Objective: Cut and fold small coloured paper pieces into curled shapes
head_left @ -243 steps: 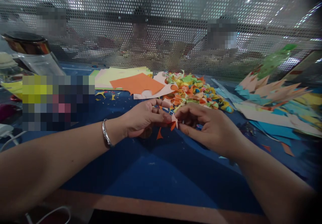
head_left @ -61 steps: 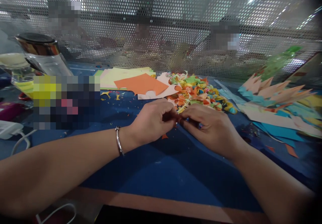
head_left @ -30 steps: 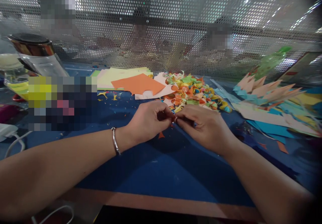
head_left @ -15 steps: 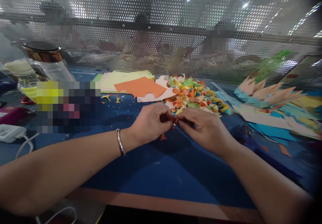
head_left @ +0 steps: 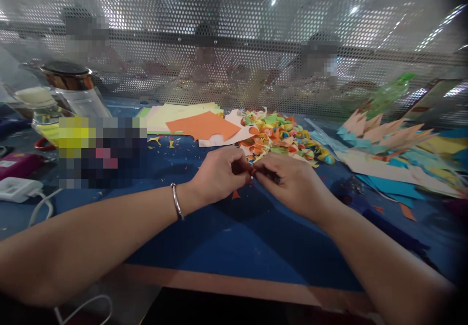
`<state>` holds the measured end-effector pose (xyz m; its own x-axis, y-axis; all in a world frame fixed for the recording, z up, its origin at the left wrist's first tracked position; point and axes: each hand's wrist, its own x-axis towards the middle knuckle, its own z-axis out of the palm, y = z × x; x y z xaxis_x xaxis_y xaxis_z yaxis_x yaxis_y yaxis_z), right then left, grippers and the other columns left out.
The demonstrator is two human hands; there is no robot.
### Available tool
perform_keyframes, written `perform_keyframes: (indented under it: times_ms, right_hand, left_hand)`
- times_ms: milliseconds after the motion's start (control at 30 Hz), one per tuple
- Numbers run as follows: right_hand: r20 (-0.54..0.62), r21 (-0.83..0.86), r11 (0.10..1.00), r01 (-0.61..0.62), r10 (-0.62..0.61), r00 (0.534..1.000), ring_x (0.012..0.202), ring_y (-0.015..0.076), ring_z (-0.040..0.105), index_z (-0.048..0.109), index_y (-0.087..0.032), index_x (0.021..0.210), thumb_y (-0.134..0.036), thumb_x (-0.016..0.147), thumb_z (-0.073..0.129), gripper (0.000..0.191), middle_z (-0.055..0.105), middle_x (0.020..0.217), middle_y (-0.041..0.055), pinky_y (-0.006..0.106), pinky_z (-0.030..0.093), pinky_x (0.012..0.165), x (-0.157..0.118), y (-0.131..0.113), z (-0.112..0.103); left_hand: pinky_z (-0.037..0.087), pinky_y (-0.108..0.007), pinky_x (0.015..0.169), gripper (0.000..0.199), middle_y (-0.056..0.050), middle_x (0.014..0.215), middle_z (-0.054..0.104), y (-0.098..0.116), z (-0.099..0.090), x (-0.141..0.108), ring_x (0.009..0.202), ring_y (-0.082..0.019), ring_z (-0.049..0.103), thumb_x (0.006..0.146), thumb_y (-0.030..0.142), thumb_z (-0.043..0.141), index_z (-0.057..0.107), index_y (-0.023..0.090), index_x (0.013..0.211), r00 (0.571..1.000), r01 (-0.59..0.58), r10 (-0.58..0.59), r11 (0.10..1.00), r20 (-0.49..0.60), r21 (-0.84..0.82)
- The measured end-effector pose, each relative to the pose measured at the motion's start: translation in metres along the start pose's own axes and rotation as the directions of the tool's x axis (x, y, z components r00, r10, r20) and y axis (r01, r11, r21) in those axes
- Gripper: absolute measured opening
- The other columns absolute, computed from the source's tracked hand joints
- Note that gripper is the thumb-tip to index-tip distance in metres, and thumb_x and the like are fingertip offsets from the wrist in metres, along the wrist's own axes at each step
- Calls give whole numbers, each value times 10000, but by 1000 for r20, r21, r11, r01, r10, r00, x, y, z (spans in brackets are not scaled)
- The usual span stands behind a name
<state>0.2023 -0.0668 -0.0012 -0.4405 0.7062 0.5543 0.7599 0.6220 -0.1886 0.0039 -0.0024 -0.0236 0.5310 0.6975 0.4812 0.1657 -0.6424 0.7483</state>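
Note:
My left hand [head_left: 223, 175] and my right hand [head_left: 296, 186] meet fingertip to fingertip above the blue table surface [head_left: 219, 237]. Both are pinched closed on something too small to make out between the fingertips. A silver bangle [head_left: 176, 200] circles my left wrist. Just beyond the hands lies a heap of small folded paper pieces [head_left: 288, 137] in orange, green, yellow and blue. Left of the heap, an orange paper sheet with cut-out edges [head_left: 204, 125] rests on pale sheets [head_left: 171, 115]. A small orange scrap [head_left: 236, 195] lies below my left hand.
At the left stand a jar with a dark lid [head_left: 78, 91] and a bottle of yellow liquid [head_left: 40, 108], near a white plug [head_left: 18, 188]. Spiky peach paper [head_left: 387, 132] and blue sheets [head_left: 389, 186] lie right. Behind a perforated metal screen [head_left: 248, 13], people are dimly visible.
The view has shifted slightly. My two hands stay together at the fingertips, and the fingers of my right hand have changed pose a little.

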Motion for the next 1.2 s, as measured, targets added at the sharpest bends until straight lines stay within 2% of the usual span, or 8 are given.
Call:
perform_keyframes:
  times_ms: [333, 567, 800, 900, 1000, 1067, 1133, 1200]
  right_hand:
    - [-4, -2, 1000, -28, 27, 1000, 666, 166, 615, 653, -211, 842, -181, 989, 550, 182, 671, 745, 29, 291, 450, 621, -3, 3, 4]
    - [62, 12, 995, -102, 101, 993, 693, 182, 650, 676, -226, 885, -235, 1014, 554, 178, 702, 785, 41, 288, 468, 608, -5, 2, 0]
    - [91, -112, 975, -191, 201, 975, 768, 216, 733, 743, -225, 1042, -363, 1038, 584, 211, 775, 926, 69, 323, 558, 691, -14, 2, -20]
    - [20, -195, 947, -254, 262, 965, 807, 238, 767, 748, -242, 1094, -440, 1057, 538, 290, 793, 984, 81, 336, 584, 694, -42, 6, -36]
    - [14, -314, 879, -358, 381, 924, 701, 229, 755, 740, -274, 1134, -555, 1038, 552, 353, 785, 965, 60, 345, 579, 607, -95, 16, -52]
    - [-81, -392, 805, -446, 453, 888, 712, 263, 753, 723, -299, 1117, -610, 1026, 518, 384, 772, 970, 62, 396, 591, 607, -132, 24, -62]
    - [-106, -411, 765, -496, 501, 859, 820, 292, 773, 679, -313, 1194, -565, 1015, 550, 335, 759, 1095, 81, 435, 628, 707, -163, 31, -71]
    - [-76, -461, 736, -496, 524, 849, 966, 342, 772, 634, -318, 1224, -469, 1015, 581, 263, 742, 1155, 104, 491, 610, 882, -183, 37, -77]
  left_hand:
    - [501, -262, 657, 75, -4, 772, 702, 4, 2, 0, 702, -112, 611, 763, 119, 722, 695, 186, 741, 999, 49, -50, 997, 16, 51]
    - [499, -259, 663, 62, -6, 778, 710, 3, -1, -1, 713, -113, 623, 783, 139, 704, 691, 187, 745, 999, 33, -34, 998, 17, 62]
    - [514, -254, 644, 71, -23, 786, 751, 1, -7, 2, 684, -108, 673, 856, 221, 646, 701, 178, 848, 981, 193, -192, 980, 16, -55]
    - [491, -254, 592, 109, -19, 730, 732, 4, -10, 2, 634, -109, 647, 867, 288, 668, 699, 184, 852, 970, 243, -243, 967, 15, -81]
    - [429, -243, 493, 146, 12, 634, 672, 10, -12, 0, 510, -93, 566, 894, 337, 651, 695, 198, 890, 955, 296, -293, 946, 44, -130]
    - [408, -236, 474, 141, 18, 622, 657, 14, -12, -1, 494, -86, 543, 885, 333, 654, 693, 197, 879, 958, 285, -280, 947, 56, -148]
    - [424, -228, 493, 120, 17, 630, 658, 16, -12, -1, 520, -82, 554, 861, 310, 668, 691, 193, 847, 967, 255, -248, 953, 66, -163]
    - [444, -221, 515, 108, 19, 633, 654, 16, -12, -1, 546, -82, 573, 850, 296, 676, 693, 191, 832, 969, 246, -235, 953, 80, -178]
